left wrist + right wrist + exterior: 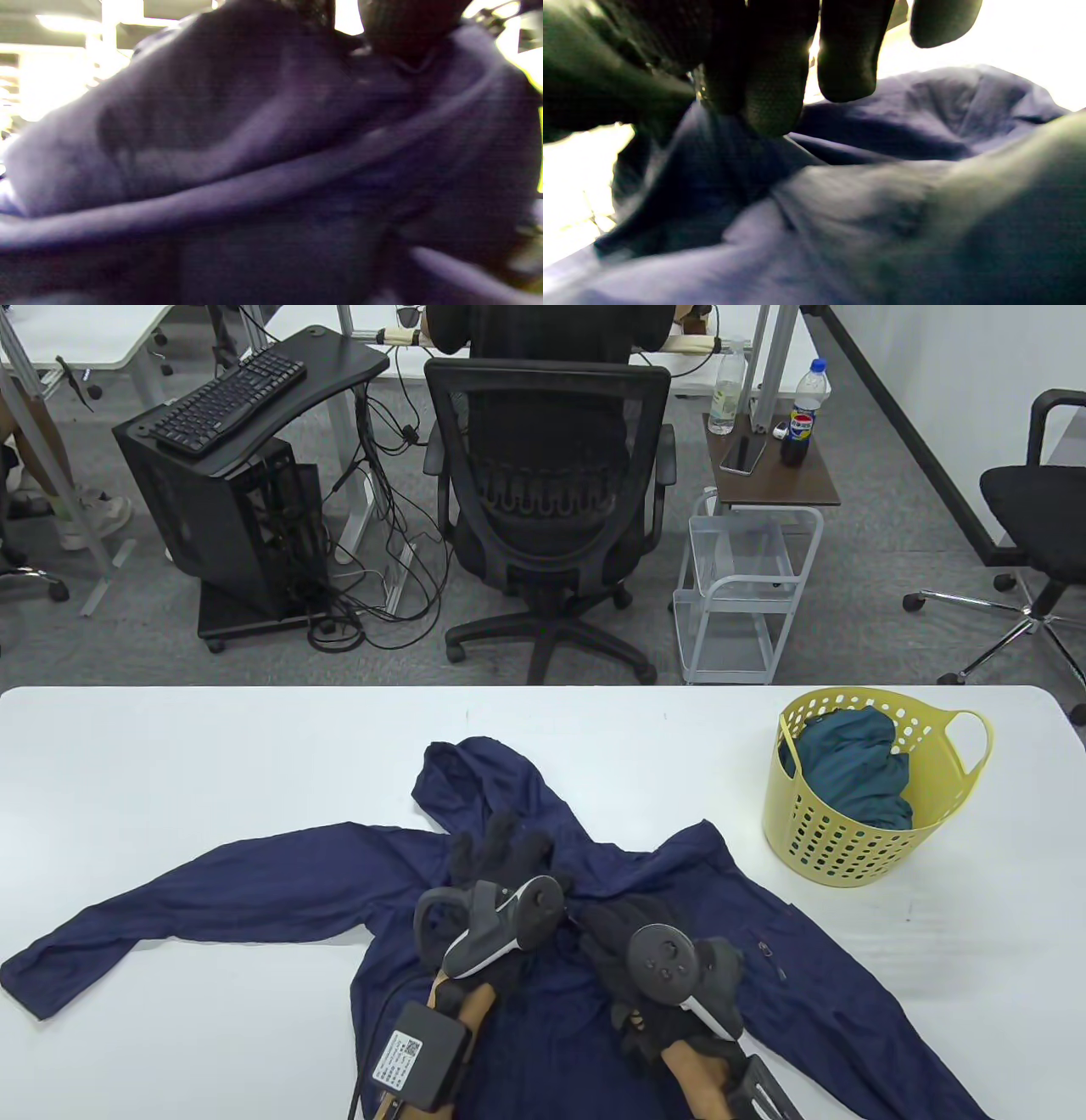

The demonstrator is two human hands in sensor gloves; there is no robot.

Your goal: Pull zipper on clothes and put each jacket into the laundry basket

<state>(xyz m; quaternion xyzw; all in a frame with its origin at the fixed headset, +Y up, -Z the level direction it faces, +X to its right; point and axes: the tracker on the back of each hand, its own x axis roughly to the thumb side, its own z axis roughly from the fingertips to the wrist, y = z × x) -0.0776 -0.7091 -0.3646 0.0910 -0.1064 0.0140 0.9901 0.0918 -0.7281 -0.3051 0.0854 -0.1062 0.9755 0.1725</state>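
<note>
A navy hooded jacket [254, 891] lies spread on the white table [170, 763], sleeves out to both sides and hood pointing away. My left hand [501, 853] lies on it just below the hood, and its fingers [403, 29] press into the cloth [254, 169]. My right hand [607, 929] is beside it at the middle of the chest. In the right wrist view its thumb and forefinger [772, 84] pinch a small metal zipper pull [698, 91] above the fabric [840, 212]. The yellow laundry basket [848, 848] stands at the right with a teal jacket [857, 772] inside.
A small pocket zipper [768, 954] shows on the jacket's right chest. Beyond the table's far edge stand an office chair [547, 500] with a seated person, a wire cart [738, 594] and a side table with bottles [776, 470].
</note>
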